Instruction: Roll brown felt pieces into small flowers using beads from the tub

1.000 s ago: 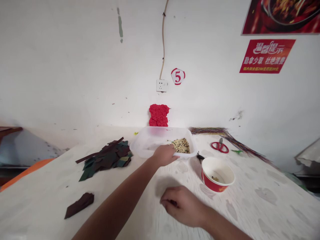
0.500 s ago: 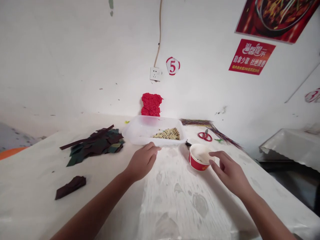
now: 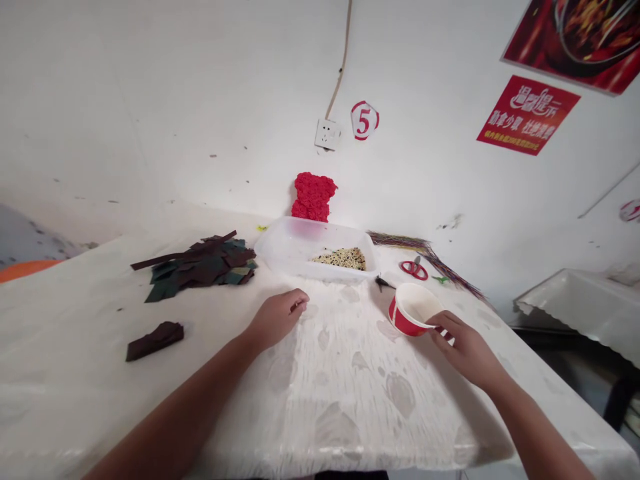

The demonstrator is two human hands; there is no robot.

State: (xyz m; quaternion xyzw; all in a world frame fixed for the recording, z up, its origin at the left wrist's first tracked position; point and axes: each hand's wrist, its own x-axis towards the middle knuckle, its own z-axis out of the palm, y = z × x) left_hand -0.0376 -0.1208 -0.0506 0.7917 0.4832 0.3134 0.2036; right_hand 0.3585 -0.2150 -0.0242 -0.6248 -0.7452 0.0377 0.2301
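My right hand (image 3: pixel 467 350) is shut on the rim of a red-and-white paper bowl (image 3: pixel 410 310), which tilts toward the left. My left hand (image 3: pixel 277 319) rests on the white table covering (image 3: pixel 325 373) with its fingers curled, and nothing shows in it. It is nearest to the front of a clear plastic box (image 3: pixel 285 250) holding a mixed layer of pale and black seeds (image 3: pixel 343 259). A pile of dark green and brown paper pieces (image 3: pixel 200 270) lies left of the box.
A folded dark brown piece (image 3: pixel 155 341) lies at the left. Red-handled scissors (image 3: pixel 414 269), a small black clip (image 3: pixel 383 283) and a bundle of thin coloured strands (image 3: pixel 400 241) lie behind the bowl. A red flower-covered bear shape (image 3: pixel 313 197) stands behind the box.
My left hand has drawn back from the box to the table. My right hand has closed on the bowl's rim and tilted the bowl.
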